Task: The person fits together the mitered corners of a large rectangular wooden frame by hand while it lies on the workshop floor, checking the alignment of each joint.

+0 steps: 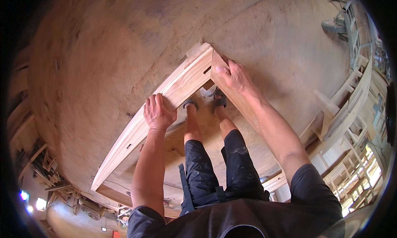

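Observation:
A large pale wooden frame (180, 88) stretches across the view in front of me, its mitred far corner pointing away from my body. My left hand (159, 114) grips the long left-hand board from above, with the fingers over its outer edge. Close to the corner joint, my right hand (237, 76) is wrapped over the right-hand board, its thumb on the upper face. One dark slot is cut in the left board beside the corner, another farther down toward its near end. The underside of the frame is hidden.
My sandalled feet (219, 98) stand inside the frame's angle on the dusty brown floor (111, 52). Long boards and wooden frames (351, 110) line the right side. A metal rack with a wheel (334, 26) stands far right. Scrap wood (49, 172) is heaped at left.

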`<move>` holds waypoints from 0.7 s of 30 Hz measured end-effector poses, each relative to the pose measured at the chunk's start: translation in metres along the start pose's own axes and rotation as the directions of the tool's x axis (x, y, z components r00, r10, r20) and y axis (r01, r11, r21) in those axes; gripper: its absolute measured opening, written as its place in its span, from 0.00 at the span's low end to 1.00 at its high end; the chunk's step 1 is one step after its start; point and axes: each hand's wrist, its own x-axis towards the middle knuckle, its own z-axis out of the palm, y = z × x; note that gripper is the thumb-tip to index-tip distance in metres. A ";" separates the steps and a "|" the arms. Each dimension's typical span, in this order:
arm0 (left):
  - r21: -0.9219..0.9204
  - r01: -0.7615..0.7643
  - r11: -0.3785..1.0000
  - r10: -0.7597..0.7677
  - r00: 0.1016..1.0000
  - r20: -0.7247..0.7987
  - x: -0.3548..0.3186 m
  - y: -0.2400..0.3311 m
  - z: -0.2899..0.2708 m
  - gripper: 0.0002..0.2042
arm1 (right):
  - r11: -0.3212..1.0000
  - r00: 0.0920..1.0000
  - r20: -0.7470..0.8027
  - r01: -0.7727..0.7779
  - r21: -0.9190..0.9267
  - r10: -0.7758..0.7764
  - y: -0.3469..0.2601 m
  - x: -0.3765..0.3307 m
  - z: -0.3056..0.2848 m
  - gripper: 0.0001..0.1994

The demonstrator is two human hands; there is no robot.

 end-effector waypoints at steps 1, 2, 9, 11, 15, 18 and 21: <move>0.002 0.013 1.000 -0.013 1.000 0.014 -0.002 -0.003 0.000 0.31 | 0.996 0.996 0.047 -0.071 -0.055 0.074 -0.012 -0.008 -0.003 0.39; 0.004 0.025 1.000 -0.025 0.999 0.027 -0.003 -0.005 -0.001 0.30 | 0.984 0.985 0.088 -0.139 -0.114 0.150 -0.022 -0.017 -0.003 0.39; -0.027 0.024 0.999 -0.024 1.000 0.001 0.001 0.001 -0.005 0.28 | 0.954 0.963 -0.158 -0.244 -0.177 0.217 -0.004 -0.083 0.016 0.43; -0.018 0.025 1.000 -0.025 1.000 0.009 0.000 0.001 -0.003 0.29 | 0.942 0.956 -0.177 -0.268 -0.202 0.234 -0.003 -0.083 0.018 0.42; -0.019 0.022 1.000 -0.022 0.999 0.024 -0.002 -0.002 -0.001 0.29 | 0.904 0.923 -0.138 -0.380 -0.196 0.358 -0.017 -0.077 0.015 0.41; -0.037 0.019 0.999 -0.019 1.000 -0.001 -0.002 0.002 0.000 0.29 | 0.933 0.948 -0.193 -0.292 -0.210 0.253 0.000 -0.080 0.019 0.41; -0.058 0.024 0.998 -0.024 1.000 0.011 -0.002 0.000 -0.001 0.29 | 0.952 0.957 -0.185 -0.255 -0.166 0.224 0.006 -0.079 0.020 0.42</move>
